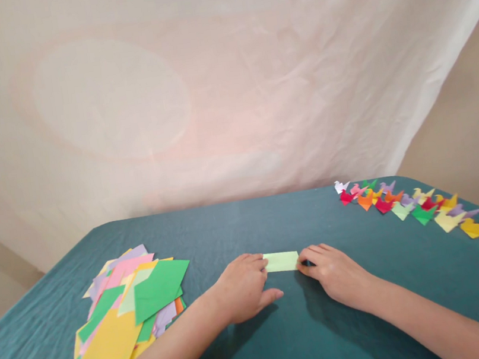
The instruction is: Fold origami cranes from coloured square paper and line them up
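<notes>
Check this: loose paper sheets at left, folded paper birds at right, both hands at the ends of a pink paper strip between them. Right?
One error: the paper strip is pale green, not pink, as the head view shows. The left hand, right hand, loose sheets and paper birds are as you say.

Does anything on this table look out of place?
Only the paper pile at left looks untidy, its sheets overlapping at odd angles; the paper birds at right form rough rows, and the pale green strip lies nearly straight. Nothing looks spilled.
</notes>
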The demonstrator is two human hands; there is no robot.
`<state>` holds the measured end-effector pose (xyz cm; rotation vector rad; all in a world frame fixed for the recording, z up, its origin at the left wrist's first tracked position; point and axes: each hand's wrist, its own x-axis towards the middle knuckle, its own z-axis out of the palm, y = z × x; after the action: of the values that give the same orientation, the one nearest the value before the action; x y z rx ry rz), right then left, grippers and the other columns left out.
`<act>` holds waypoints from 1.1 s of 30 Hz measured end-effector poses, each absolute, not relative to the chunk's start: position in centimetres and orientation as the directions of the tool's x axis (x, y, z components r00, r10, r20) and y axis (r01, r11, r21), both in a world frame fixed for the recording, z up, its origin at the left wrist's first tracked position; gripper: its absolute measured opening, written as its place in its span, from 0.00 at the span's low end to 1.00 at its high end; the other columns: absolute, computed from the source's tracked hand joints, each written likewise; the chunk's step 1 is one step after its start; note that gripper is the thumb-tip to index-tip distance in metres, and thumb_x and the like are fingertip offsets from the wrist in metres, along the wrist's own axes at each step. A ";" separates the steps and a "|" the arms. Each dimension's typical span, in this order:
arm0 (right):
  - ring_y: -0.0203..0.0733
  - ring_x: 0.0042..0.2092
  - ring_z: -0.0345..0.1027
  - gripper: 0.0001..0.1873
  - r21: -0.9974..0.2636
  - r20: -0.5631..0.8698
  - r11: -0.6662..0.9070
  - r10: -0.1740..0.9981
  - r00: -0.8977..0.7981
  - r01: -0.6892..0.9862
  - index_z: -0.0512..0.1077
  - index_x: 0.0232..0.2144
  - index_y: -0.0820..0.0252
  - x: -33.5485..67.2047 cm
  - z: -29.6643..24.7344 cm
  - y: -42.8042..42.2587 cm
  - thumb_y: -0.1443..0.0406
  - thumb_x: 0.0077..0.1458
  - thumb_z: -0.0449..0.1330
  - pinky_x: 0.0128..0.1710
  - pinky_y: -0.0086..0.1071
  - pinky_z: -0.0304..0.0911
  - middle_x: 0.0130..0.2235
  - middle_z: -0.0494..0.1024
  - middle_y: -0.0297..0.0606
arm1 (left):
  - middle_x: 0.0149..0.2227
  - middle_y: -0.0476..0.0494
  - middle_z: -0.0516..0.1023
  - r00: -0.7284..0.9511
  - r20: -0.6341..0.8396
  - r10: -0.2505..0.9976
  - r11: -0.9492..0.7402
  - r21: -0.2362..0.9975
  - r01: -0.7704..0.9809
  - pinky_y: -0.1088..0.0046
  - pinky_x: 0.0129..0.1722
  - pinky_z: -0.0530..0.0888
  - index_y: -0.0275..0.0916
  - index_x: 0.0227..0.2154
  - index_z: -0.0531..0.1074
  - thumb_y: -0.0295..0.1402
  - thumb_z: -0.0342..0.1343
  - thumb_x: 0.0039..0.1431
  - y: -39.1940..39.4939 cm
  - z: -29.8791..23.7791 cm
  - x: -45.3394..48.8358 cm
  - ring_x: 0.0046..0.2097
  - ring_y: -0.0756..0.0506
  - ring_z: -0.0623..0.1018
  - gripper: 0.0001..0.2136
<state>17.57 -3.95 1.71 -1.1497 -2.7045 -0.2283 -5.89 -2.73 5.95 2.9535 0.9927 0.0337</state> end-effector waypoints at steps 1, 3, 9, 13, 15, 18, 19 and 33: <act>0.41 0.39 0.63 0.10 0.069 0.236 0.684 0.696 -0.678 0.726 0.73 0.36 0.61 17.6 1.8 -4.0 0.73 0.56 0.53 0.38 0.35 0.57 0.37 0.71 0.40 | 0.45 0.34 0.74 0.798 0.010 0.603 -0.798 0.033 0.602 0.62 0.52 0.64 0.32 0.35 0.74 0.45 0.49 0.58 -2.7 6.0 -5.9 0.50 0.38 0.71 0.19; 0.41 0.39 0.63 0.10 0.069 0.238 0.678 0.702 -0.672 0.732 0.73 0.35 0.61 17.6 1.8 -4.0 0.73 0.56 0.53 0.38 0.35 0.57 0.37 0.71 0.40 | 0.43 0.35 0.75 0.797 0.010 0.603 -0.797 0.038 0.603 0.63 0.51 0.65 0.32 0.35 0.74 0.45 0.49 0.58 -2.7 6.1 -5.8 0.48 0.39 0.72 0.19; 0.41 0.38 0.63 0.10 0.034 0.303 0.681 0.691 -0.656 0.732 0.74 0.34 0.60 17.9 0.5 -3.6 0.72 0.57 0.53 0.37 0.34 0.58 0.37 0.72 0.39 | 0.36 0.36 0.76 0.784 0.022 0.620 -0.785 0.023 0.619 0.65 0.47 0.68 0.33 0.32 0.73 0.45 0.52 0.56 -2.8 6.1 -5.6 0.42 0.40 0.74 0.17; 0.39 0.36 0.63 0.12 -0.043 0.397 0.694 0.672 -0.625 0.719 0.73 0.32 0.62 18.0 -0.7 -3.4 0.72 0.58 0.50 0.36 0.33 0.58 0.36 0.73 0.39 | 0.35 0.38 0.77 0.801 0.042 0.598 -0.802 0.023 0.597 0.65 0.46 0.68 0.33 0.30 0.73 0.39 0.51 0.57 -2.4 6.0 -5.9 0.41 0.41 0.75 0.13; 0.39 0.36 0.63 0.12 -0.058 0.419 0.699 0.665 -0.618 0.713 0.73 0.31 0.62 18.0 -0.9 -3.4 0.72 0.59 0.50 0.36 0.33 0.58 0.35 0.73 0.39 | 0.33 0.39 0.77 0.801 0.056 0.596 -0.803 0.051 0.594 0.65 0.45 0.69 0.35 0.29 0.73 0.36 0.48 0.59 -1.8 5.8 -6.1 0.40 0.42 0.75 0.12; 0.39 0.35 0.63 0.13 -0.068 0.448 0.695 0.662 -0.601 0.715 0.73 0.30 0.62 17.8 -0.8 -3.5 0.73 0.58 0.49 0.36 0.34 0.57 0.34 0.74 0.38 | 0.33 0.41 0.76 0.733 0.158 0.662 -0.750 0.129 0.649 0.67 0.42 0.70 0.36 0.31 0.72 0.35 0.45 0.61 -0.9 4.7 -6.4 0.39 0.44 0.75 0.12; 0.39 0.35 0.63 0.13 -0.074 0.459 0.695 0.661 -0.594 0.715 0.73 0.29 0.62 17.7 -0.7 -3.5 0.73 0.58 0.49 0.36 0.35 0.57 0.34 0.74 0.38 | 0.35 0.42 0.75 0.704 0.203 0.681 -0.732 0.168 0.660 0.67 0.43 0.69 0.37 0.34 0.72 0.35 0.46 0.61 -0.7 4.2 -6.4 0.41 0.44 0.74 0.10; 0.46 0.47 0.63 0.21 -0.299 0.515 0.582 0.766 -0.385 0.756 0.63 0.53 0.58 17.4 -0.3 -3.4 0.69 0.56 0.51 0.47 0.41 0.61 0.48 0.70 0.43 | 0.50 0.41 0.68 0.650 0.322 0.689 -0.718 0.430 0.548 0.62 0.52 0.66 0.41 0.53 0.60 0.34 0.54 0.57 -0.4 0.9 -5.9 0.51 0.43 0.68 0.20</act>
<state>17.36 -3.41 -0.28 -1.2056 -2.1940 0.0195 -5.85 -0.36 0.88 2.5760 0.9920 0.6806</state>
